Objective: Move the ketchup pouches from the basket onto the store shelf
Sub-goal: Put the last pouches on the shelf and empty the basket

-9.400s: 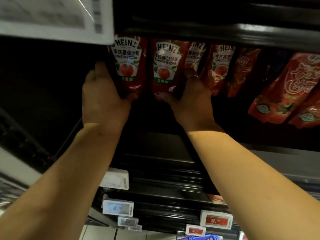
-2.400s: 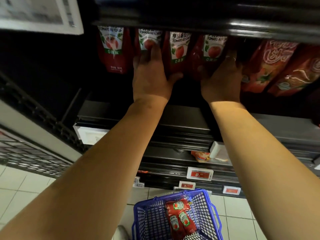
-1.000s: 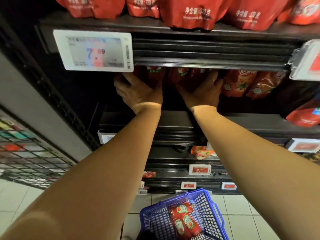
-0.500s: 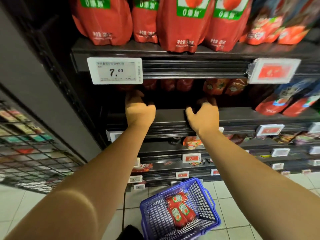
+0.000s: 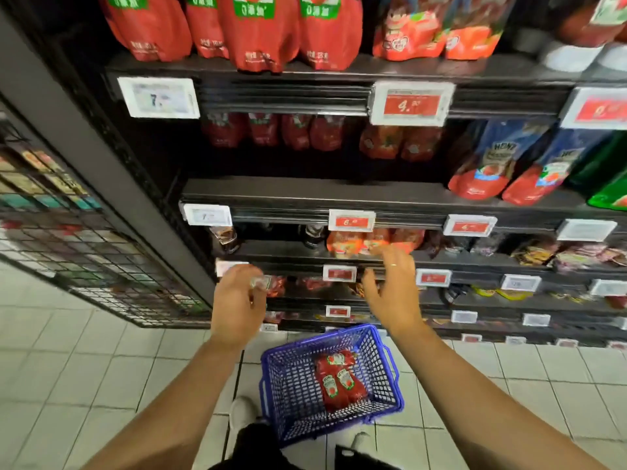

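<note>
A person stands at a dark metal store shelf (image 5: 305, 191), both bare arms held out above a blue plastic mesh basket (image 5: 291, 395) set on the pale tiled floor (image 5: 101, 361). The left hand (image 5: 237, 307) hangs with fingers loosely curled and holds nothing; the right hand (image 5: 393, 293), a ring on one finger, is spread with fingers relaxed and also holds nothing. Red ketchup pouches with green-and-white labels (image 5: 339, 381) lie inside the basket, toward its right side. A row of small red ketchup pouches (image 5: 274, 130) stands on the shelf, partly behind a white price tag (image 5: 158, 98).
</note>
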